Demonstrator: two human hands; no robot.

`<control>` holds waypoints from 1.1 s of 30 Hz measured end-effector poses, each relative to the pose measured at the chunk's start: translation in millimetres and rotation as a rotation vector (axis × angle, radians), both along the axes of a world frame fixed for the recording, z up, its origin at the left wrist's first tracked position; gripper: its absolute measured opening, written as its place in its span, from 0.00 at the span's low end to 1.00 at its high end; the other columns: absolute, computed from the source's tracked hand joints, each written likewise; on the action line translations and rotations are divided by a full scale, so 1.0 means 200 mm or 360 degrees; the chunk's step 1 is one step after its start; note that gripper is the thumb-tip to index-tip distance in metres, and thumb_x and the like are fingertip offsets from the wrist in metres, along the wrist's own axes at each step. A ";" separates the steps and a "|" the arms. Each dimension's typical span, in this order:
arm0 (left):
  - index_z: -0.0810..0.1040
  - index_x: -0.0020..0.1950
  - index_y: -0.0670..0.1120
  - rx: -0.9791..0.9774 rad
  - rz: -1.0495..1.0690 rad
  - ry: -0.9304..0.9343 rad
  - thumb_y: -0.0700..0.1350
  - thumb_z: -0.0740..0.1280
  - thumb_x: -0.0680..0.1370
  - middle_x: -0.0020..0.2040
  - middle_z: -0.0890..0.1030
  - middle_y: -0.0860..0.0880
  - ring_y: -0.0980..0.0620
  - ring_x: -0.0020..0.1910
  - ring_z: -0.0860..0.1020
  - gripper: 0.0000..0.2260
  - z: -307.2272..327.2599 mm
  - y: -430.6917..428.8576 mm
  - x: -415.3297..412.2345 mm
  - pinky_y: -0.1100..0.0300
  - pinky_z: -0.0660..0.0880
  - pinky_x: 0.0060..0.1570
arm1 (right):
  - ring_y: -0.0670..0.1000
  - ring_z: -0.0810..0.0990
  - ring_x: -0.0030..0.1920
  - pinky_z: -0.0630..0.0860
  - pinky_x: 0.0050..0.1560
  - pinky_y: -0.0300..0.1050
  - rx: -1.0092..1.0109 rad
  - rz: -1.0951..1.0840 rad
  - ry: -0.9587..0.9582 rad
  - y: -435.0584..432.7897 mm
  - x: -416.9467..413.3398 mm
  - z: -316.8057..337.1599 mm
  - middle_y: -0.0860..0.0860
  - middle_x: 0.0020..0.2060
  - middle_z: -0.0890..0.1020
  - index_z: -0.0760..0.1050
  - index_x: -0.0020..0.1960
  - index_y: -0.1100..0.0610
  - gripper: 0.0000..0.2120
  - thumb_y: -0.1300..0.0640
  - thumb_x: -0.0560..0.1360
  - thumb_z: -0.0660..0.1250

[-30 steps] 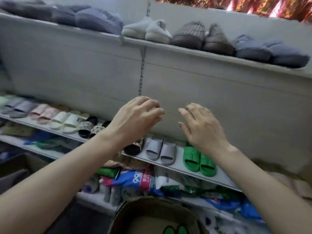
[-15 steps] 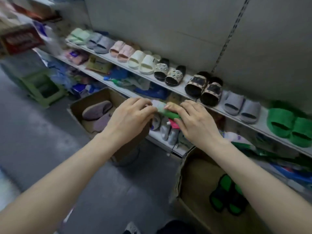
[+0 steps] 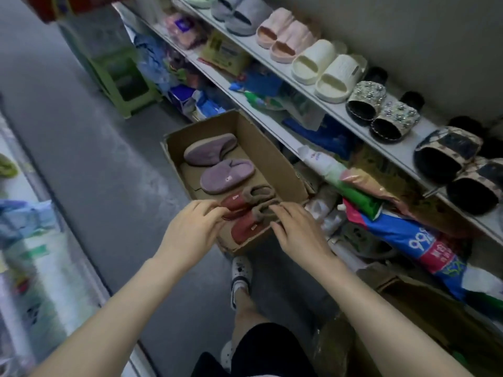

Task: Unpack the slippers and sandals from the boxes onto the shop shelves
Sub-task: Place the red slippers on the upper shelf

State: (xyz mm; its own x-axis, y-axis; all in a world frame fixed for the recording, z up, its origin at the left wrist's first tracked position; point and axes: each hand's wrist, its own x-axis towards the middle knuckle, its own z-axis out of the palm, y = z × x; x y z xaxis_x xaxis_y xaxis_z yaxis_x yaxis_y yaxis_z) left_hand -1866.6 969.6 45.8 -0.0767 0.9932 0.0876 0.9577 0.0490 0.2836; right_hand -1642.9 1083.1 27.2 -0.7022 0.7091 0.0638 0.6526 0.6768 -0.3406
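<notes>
Head view: beside a shelf (image 3: 428,129) of sandals (image 3: 326,69), a cardboard box (image 3: 261,148) on the floor (image 3: 109,172) holds purple slippers (image 3: 226,176) at its far end and red slippers (image 3: 245,225) nearer. The left hand (image 3: 193,232) and right hand (image 3: 299,232) each curl fingers round the red slippers.

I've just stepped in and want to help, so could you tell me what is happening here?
A person reaches into an open cardboard box on the floor, both hands at the red slippers. The left hand pinches one toe; the right hand lies over a brown cuff, grip unclear. Purple slippers lie in the box; the shelf holds sandals.
</notes>
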 end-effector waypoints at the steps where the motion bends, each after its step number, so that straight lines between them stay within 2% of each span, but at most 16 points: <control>1: 0.81 0.57 0.47 -0.0045 0.0041 -0.0001 0.51 0.59 0.79 0.53 0.80 0.48 0.45 0.52 0.78 0.14 -0.05 0.04 -0.06 0.54 0.77 0.48 | 0.58 0.77 0.59 0.73 0.60 0.50 -0.0120 -0.0025 -0.0016 0.06 -0.06 -0.08 0.56 0.57 0.80 0.76 0.63 0.60 0.17 0.55 0.77 0.64; 4: 0.80 0.57 0.48 -0.0187 0.0119 -0.0037 0.46 0.66 0.78 0.53 0.80 0.48 0.44 0.50 0.78 0.09 -0.19 0.16 -0.21 0.54 0.78 0.44 | 0.58 0.74 0.64 0.71 0.63 0.51 -0.0517 -0.0226 -0.0115 0.23 -0.21 -0.32 0.56 0.63 0.77 0.72 0.69 0.60 0.20 0.56 0.78 0.64; 8: 0.76 0.62 0.52 -0.0427 0.0136 -0.0142 0.45 0.67 0.77 0.58 0.77 0.51 0.45 0.54 0.76 0.14 -0.39 0.35 -0.37 0.52 0.79 0.42 | 0.58 0.70 0.69 0.70 0.65 0.51 -0.1063 -0.0526 -0.0278 0.41 -0.38 -0.62 0.56 0.69 0.72 0.65 0.74 0.58 0.24 0.54 0.80 0.63; 11: 0.75 0.64 0.52 -0.0584 0.0042 -0.0189 0.44 0.65 0.77 0.59 0.77 0.49 0.45 0.56 0.75 0.15 -0.55 0.49 -0.43 0.51 0.79 0.44 | 0.59 0.69 0.70 0.70 0.67 0.54 -0.1295 -0.0655 -0.0444 0.49 -0.48 -0.81 0.57 0.70 0.70 0.62 0.75 0.56 0.25 0.54 0.80 0.62; 13: 0.76 0.63 0.49 -0.0675 -0.0037 -0.0184 0.41 0.68 0.75 0.58 0.77 0.46 0.43 0.54 0.76 0.16 -0.68 0.59 -0.46 0.51 0.79 0.44 | 0.59 0.69 0.70 0.69 0.68 0.54 -0.1392 -0.0755 -0.0529 0.52 -0.53 -0.92 0.56 0.70 0.69 0.62 0.75 0.55 0.25 0.54 0.80 0.62; 16: 0.75 0.63 0.48 -0.0838 -0.0161 -0.0198 0.39 0.70 0.73 0.57 0.76 0.45 0.41 0.51 0.77 0.19 -0.92 0.75 -0.50 0.52 0.79 0.43 | 0.58 0.71 0.68 0.70 0.66 0.54 -0.1441 -0.0925 -0.0658 0.54 -0.58 -1.08 0.55 0.69 0.69 0.65 0.71 0.54 0.21 0.52 0.80 0.63; 19: 0.67 0.71 0.51 -0.0952 -0.0263 -0.0228 0.45 0.65 0.77 0.65 0.71 0.44 0.40 0.57 0.75 0.22 -1.16 0.95 -0.47 0.51 0.77 0.46 | 0.61 0.70 0.68 0.70 0.67 0.57 -0.1479 -0.1061 -0.0729 0.54 -0.61 -1.24 0.55 0.72 0.65 0.65 0.71 0.52 0.21 0.50 0.79 0.62; 21: 0.60 0.76 0.55 -0.1005 -0.0359 -0.0180 0.47 0.61 0.80 0.70 0.65 0.44 0.41 0.63 0.71 0.24 -1.31 1.08 -0.43 0.51 0.74 0.51 | 0.62 0.70 0.68 0.70 0.67 0.56 -0.1526 -0.1141 -0.0760 0.55 -0.64 -1.34 0.56 0.73 0.61 0.64 0.73 0.52 0.22 0.51 0.80 0.62; 23: 0.56 0.77 0.58 -0.1069 -0.0470 -0.0114 0.50 0.59 0.81 0.74 0.59 0.43 0.41 0.68 0.66 0.25 -1.45 1.18 -0.38 0.51 0.70 0.60 | 0.62 0.71 0.67 0.72 0.65 0.53 -0.1535 -0.1223 -0.0760 0.55 -0.67 -1.41 0.57 0.73 0.60 0.64 0.73 0.51 0.23 0.53 0.79 0.63; 26: 0.62 0.73 0.59 -0.1134 -0.0535 -0.0045 0.51 0.59 0.81 0.73 0.59 0.43 0.41 0.66 0.65 0.20 -1.61 1.26 -0.34 0.50 0.70 0.63 | 0.61 0.74 0.62 0.73 0.60 0.49 -0.1457 -0.1379 -0.0708 0.55 -0.71 -1.46 0.58 0.70 0.62 0.67 0.70 0.50 0.20 0.52 0.79 0.65; 30: 0.71 0.66 0.55 -0.0963 -0.0504 -0.0146 0.51 0.61 0.80 0.71 0.62 0.43 0.39 0.66 0.66 0.14 -1.62 1.29 -0.37 0.48 0.70 0.63 | 0.59 0.76 0.61 0.72 0.61 0.46 -0.1384 -0.1513 -0.0518 0.56 -0.73 -1.37 0.56 0.70 0.63 0.71 0.68 0.48 0.18 0.51 0.78 0.66; 33: 0.74 0.59 0.48 -0.0732 -0.0452 -0.0273 0.50 0.66 0.77 0.70 0.66 0.38 0.35 0.63 0.70 0.12 -1.46 1.26 -0.41 0.46 0.75 0.54 | 0.57 0.72 0.66 0.70 0.63 0.48 -0.1207 -0.1476 -0.0364 0.56 -0.74 -1.24 0.54 0.74 0.59 0.72 0.67 0.49 0.19 0.52 0.77 0.68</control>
